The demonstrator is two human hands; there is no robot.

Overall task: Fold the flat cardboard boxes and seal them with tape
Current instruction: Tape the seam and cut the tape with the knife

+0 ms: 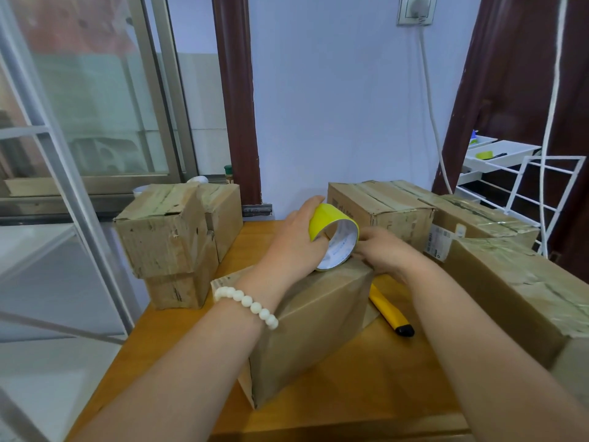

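Observation:
A folded brown cardboard box [306, 330] lies on the wooden table [366, 393] in front of me. On its far top edge stands a roll of yellow tape [328, 218] with a white inner core. My left hand [293, 240], with a white bead bracelet on the wrist, grips the roll, thumb inside the core and fingers over the top. My right hand [382, 253] touches the roll's right rim with curled fingertips, at the box's far corner.
A yellow utility knife [389, 309] lies on the table right of the box. Taped cardboard boxes stand stacked at the left [172, 231], at the back right [379, 208] and along the right edge [522, 291]. A white wire rack [541, 199] stands far right.

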